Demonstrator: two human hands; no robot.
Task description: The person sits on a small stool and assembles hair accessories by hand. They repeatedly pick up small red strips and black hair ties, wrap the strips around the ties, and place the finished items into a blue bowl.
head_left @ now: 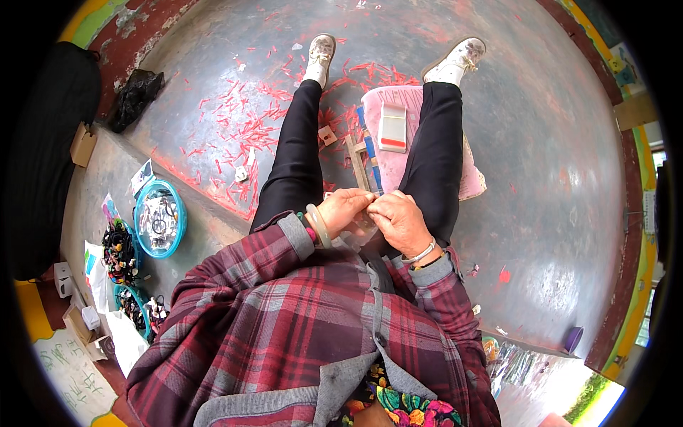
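- My left hand and right hand are brought together in front of my lap, fingers bent and fingertips meeting, both clamped on a thin, see-through, plastic-looking film.
- The film hangs just below my fingers, between my two palms and above my lap; its upper part is hidden in my grip.
- It looks colourless and faintly shiny, limp rather than stiff, with a few pale glints and soft creases; the dark cloth behind shows through. Its outline is too faint for me to tell its full shape.
- My right fingers are curled tightly, the thumb side against my left fingertips; I cannot see what the inner fingers do.
- A pale, smooth, rounded bangle circles my left wrist, and a narrow silver-coloured bracelet my right.
- Beyond my hands, between my black-trousered legs, a white rectangular container with a red band near its closer end rests on a pink, flat, worn slab, which reaches under my right leg.
- Just left of the slab lies a light brown wooden frame.
- Thin red scraps are strewn over the grey floor, thickest beside my left leg.
- Well to my left stands a round, turquoise plastic basket filled with small mixed items.
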